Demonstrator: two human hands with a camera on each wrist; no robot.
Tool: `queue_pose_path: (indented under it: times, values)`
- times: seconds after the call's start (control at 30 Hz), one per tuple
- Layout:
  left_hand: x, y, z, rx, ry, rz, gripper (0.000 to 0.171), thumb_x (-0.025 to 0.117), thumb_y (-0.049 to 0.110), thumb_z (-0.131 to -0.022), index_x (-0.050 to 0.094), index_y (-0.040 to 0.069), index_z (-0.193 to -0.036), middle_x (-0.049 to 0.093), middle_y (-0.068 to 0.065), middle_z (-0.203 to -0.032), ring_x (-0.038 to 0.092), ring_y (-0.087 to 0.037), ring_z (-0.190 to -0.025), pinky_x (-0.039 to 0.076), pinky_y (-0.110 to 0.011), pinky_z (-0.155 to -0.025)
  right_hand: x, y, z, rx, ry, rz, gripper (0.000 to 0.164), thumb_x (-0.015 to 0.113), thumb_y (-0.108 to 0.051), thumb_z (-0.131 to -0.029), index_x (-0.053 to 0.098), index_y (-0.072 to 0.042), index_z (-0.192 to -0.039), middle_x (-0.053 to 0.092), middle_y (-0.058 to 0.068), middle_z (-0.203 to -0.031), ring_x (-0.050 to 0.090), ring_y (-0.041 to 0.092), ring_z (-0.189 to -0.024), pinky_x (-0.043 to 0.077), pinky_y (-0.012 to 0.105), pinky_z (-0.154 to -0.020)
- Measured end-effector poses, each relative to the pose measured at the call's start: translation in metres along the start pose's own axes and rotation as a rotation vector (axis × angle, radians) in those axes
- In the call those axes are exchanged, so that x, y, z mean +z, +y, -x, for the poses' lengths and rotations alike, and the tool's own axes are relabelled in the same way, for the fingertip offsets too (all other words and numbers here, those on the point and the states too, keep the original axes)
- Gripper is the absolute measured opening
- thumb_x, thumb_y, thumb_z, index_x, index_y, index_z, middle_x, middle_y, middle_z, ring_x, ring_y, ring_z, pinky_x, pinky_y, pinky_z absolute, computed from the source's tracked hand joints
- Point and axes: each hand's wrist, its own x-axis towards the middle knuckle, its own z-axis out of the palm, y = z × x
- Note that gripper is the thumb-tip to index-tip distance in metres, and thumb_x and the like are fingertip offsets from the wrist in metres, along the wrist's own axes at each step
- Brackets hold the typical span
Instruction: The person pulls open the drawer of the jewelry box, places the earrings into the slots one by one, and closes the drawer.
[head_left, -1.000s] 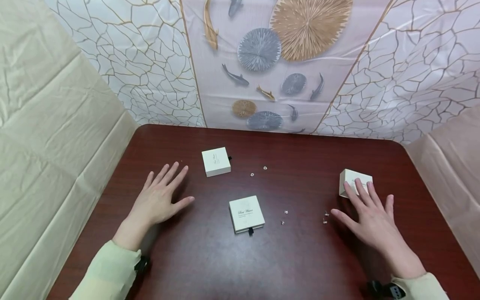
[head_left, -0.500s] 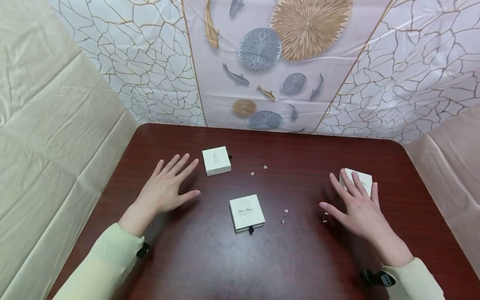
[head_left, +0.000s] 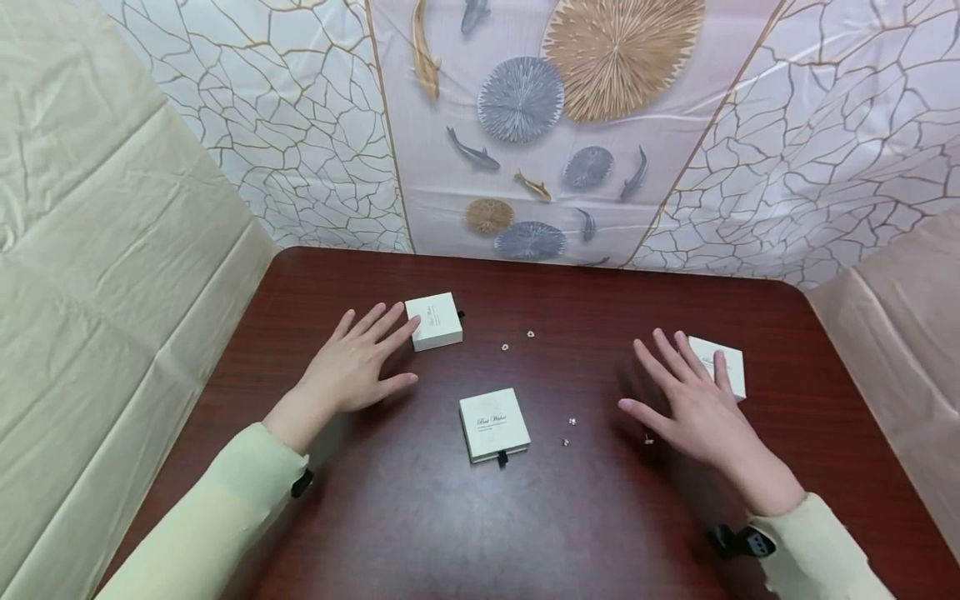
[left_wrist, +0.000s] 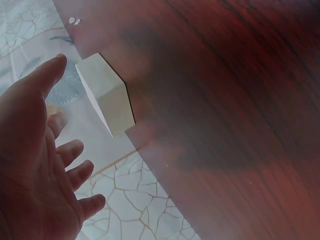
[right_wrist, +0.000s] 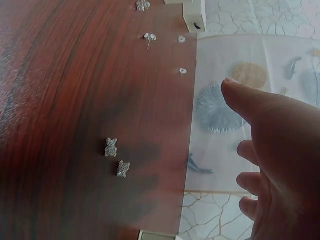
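Note:
My left hand point(head_left: 352, 362) is held over the table with fingers spread, its fingertips overlapping the near-left side of a small white gift box point(head_left: 438, 321) in the head view. The left wrist view shows that box point(left_wrist: 107, 95) beyond the thumb, and nothing in the palm. On the other side, my right hand point(head_left: 697, 412) is spread above the table and partly covers a second white box point(head_left: 735, 367). Beneath it lies a stud earring point(head_left: 648, 440). In the right wrist view, two sparkly bear-shaped studs point(right_wrist: 111, 147) lie on the wood, apart from the hand.
A third white box point(head_left: 495, 421) with a black ribbon tab lies mid-table on the dark red-brown table point(head_left: 480, 533). Two flower-like studs point(head_left: 572, 422) lie to its right. Two small ring-like studs point(head_left: 530, 333) lie farther back. A patterned cloth point(head_left: 517, 183) hangs behind.
The left hand has moved right and forward, up to the left box. The right hand has shifted left and slightly forward, uncovering more of the right box and covering one earring. Boxes stay put.

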Motion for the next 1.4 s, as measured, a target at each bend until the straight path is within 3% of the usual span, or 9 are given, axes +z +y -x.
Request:
queue_pose_path:
  times: [0.37,0.63,0.97,1.4]
  values:
    - [0.006,0.012,-0.021,0.023,-0.003,-0.015,0.080,0.063,0.056,-0.103,0.035,0.022,-0.169,0.031,-0.012,-0.174,0.027,-0.035,-0.162,0.019,-0.063,-0.130,-0.002,-0.015,-0.010,-0.046,-0.054,0.003,0.084,0.071,-0.055,-0.099,0.041,-0.014,-0.166,0.028,0.019,-0.174,0.019,0.043,-0.162,0.005,0.076,-0.125]
    - [0.011,0.024,-0.038,0.001,-0.056,-0.006,0.080,0.059,0.057,-0.105,0.029,0.023,-0.171,0.025,-0.010,-0.177,0.022,-0.034,-0.163,0.016,-0.059,-0.132,-0.002,-0.024,-0.016,-0.095,-0.092,-0.010,0.082,0.070,-0.054,-0.100,0.042,-0.013,-0.165,0.030,0.019,-0.173,0.020,0.042,-0.162,0.004,0.070,-0.128]
    - [0.017,0.036,-0.055,-0.030,-0.050,0.012,0.080,0.061,0.056,-0.105,0.032,0.020,-0.170,0.026,-0.013,-0.176,0.024,-0.036,-0.163,0.019,-0.057,-0.132,-0.002,-0.036,-0.026,-0.159,-0.129,-0.015,0.077,0.073,-0.049,-0.100,0.046,-0.013,-0.163,0.036,0.016,-0.172,0.026,0.042,-0.161,0.014,0.069,-0.128]
    - [0.022,0.051,-0.076,-0.110,-0.090,0.055,0.080,0.058,0.053,-0.107,0.028,0.016,-0.171,0.022,-0.015,-0.177,0.020,-0.037,-0.163,0.020,-0.056,-0.132,0.003,-0.047,-0.037,-0.298,-0.084,-0.056,0.067,0.078,-0.039,-0.098,0.059,-0.007,-0.153,0.050,0.018,-0.162,0.041,0.042,-0.154,0.025,0.070,-0.124]
